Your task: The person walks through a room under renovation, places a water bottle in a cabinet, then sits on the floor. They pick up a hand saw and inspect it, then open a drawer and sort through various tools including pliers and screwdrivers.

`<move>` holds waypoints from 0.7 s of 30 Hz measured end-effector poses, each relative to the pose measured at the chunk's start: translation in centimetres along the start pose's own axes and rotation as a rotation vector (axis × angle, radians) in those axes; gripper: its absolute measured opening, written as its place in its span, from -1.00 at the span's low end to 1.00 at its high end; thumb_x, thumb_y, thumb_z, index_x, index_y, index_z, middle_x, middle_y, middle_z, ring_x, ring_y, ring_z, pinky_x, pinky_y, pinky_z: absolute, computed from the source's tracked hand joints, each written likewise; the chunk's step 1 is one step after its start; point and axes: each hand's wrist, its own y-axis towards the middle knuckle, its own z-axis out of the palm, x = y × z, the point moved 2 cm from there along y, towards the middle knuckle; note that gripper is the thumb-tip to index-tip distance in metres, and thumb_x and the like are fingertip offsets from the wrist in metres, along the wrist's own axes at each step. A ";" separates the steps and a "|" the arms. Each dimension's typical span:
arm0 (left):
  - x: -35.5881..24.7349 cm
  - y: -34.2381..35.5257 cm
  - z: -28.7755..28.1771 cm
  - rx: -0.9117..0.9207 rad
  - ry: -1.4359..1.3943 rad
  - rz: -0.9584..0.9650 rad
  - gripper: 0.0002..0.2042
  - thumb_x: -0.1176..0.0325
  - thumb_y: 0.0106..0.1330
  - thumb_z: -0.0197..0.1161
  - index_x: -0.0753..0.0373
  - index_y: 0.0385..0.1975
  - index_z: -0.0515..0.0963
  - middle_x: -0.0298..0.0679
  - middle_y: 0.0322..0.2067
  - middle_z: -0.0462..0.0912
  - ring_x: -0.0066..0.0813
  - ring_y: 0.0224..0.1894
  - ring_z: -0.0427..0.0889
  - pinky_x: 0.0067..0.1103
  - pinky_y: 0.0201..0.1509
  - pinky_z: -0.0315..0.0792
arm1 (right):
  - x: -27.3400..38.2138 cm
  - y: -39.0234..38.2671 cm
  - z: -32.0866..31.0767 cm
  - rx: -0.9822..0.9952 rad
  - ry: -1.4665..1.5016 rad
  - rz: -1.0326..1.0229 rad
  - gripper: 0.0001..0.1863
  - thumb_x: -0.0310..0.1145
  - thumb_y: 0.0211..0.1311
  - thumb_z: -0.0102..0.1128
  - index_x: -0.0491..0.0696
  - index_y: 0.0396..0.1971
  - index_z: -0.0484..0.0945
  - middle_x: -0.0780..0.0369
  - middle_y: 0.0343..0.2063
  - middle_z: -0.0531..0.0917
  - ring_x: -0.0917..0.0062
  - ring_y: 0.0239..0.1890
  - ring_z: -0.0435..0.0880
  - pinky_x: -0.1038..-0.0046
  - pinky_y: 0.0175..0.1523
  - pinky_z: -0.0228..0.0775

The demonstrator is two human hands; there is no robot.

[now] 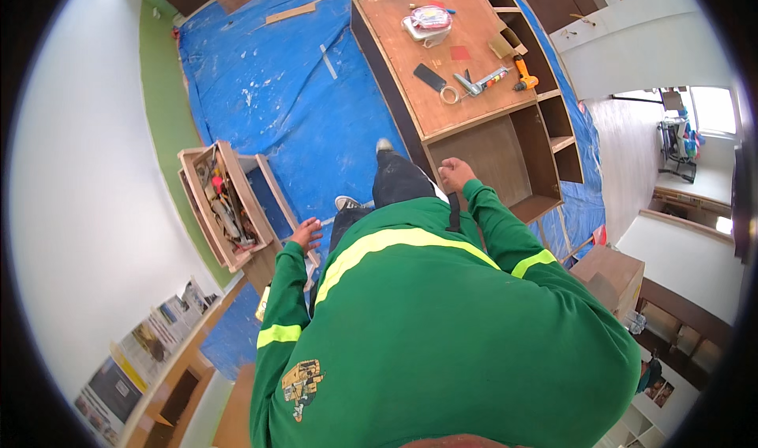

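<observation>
Head view: person in green top stands on blue sheet (332, 116), between wooden cabinet (395, 61) and wooden toolbox (238, 181). Left hand (306, 233) half open, fingers loosely bent, nothing seen in it; just beside toolbox's near right corner, contact unclear. Right hand (455, 175) more curled, by cabinet's near left corner, over the open compartment (489, 160); can't tell if it grips anything small or touches the edge.

Cabinet top: orange drill (523, 75) at right edge toward near right corner; caulking gun (483, 81) beside it; tape roll (449, 94) toward near edge; black phone (429, 77) toward left edge; clear pouch (430, 19) near far edge. Mixed hand tools (225, 199) fill toolbox.

Step in hand looks like standing or stepping beside the cabinet. Best done with feet flat, since sheet wrinkles could catch a shoe (347, 202); right forearm clear of the compartment rim, left elbow off toolbox; avoid jolting the drill near its edge.
</observation>
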 end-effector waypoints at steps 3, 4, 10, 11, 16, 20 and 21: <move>0.3 1.2 -0.3 -0.016 0.049 -0.054 -0.26 -0.04 0.43 0.33 0.00 0.54 0.20 -0.26 0.36 0.46 -0.12 0.32 0.49 -0.13 0.27 0.42 | -2.1 5.7 -3.5 -0.166 -0.192 -0.070 -0.52 -0.29 0.29 0.37 -0.24 0.12 0.57 0.15 -0.25 0.76 0.51 -0.30 0.74 0.41 -0.16 0.62; 0.7 1.3 -0.5 -0.024 0.052 -0.080 -0.27 -0.04 0.42 0.33 0.00 0.53 0.22 -0.28 0.34 0.48 -0.14 0.29 0.51 -0.14 0.25 0.43 | -1.9 7.1 -4.6 -0.201 -0.227 -0.061 -0.52 -0.28 0.28 0.38 -0.23 0.12 0.58 0.16 -0.25 0.76 0.51 -0.29 0.74 0.41 -0.15 0.62; 2.0 -1.1 -0.2 -0.280 -0.154 -0.093 -0.39 0.04 0.44 0.33 0.07 0.43 0.35 -0.35 0.05 0.67 -0.42 -0.03 0.64 -0.35 -0.07 0.49 | 3.0 18.1 -8.3 -0.247 -0.511 0.024 -0.36 -0.15 0.16 0.47 -0.18 0.18 0.54 -0.03 -0.10 0.76 0.10 0.03 0.73 0.21 0.19 0.57; 1.8 -1.7 0.1 -0.325 -0.188 -0.137 -0.40 0.06 0.49 0.27 0.09 0.45 0.31 -0.22 0.19 0.60 -0.21 0.18 0.61 -0.21 0.24 0.50 | 3.0 20.8 -8.2 -0.282 -0.613 -0.011 -0.33 -0.15 0.16 0.47 -0.17 0.21 0.51 -0.05 -0.06 0.74 0.08 0.07 0.71 0.19 0.22 0.55; -0.3 -4.2 4.3 -0.442 -0.321 -0.289 -0.27 0.11 0.36 0.44 0.13 0.46 0.27 -0.20 0.03 0.65 -0.30 -0.15 0.69 -0.28 -0.12 0.58 | 8.2 34.8 -6.9 -0.204 -0.827 -0.043 -0.06 -0.16 0.08 0.52 -0.10 0.42 0.22 -0.02 0.23 0.49 0.03 0.35 0.45 -0.03 0.32 0.41; -6.6 1.2 3.5 -0.555 -0.063 -0.105 -0.29 0.20 0.40 0.43 0.16 0.48 0.26 -0.29 -0.09 0.62 -0.47 -0.12 0.61 -0.48 -0.12 0.56 | 9.8 43.7 -5.4 -0.139 -0.916 0.112 0.00 -0.20 0.04 0.54 -0.05 0.44 0.14 0.04 0.24 0.42 0.09 0.35 0.44 -0.07 0.27 0.41; -9.7 3.6 4.5 -0.606 -0.019 -0.007 -0.32 0.17 0.44 0.39 0.17 0.48 0.26 -0.31 -0.07 0.60 -0.54 -0.09 0.58 -0.55 -0.09 0.53 | 9.1 45.9 -5.1 -0.144 -0.946 0.108 0.00 -0.21 0.03 0.54 -0.04 0.44 0.13 0.05 0.24 0.41 0.09 0.35 0.44 -0.08 0.26 0.40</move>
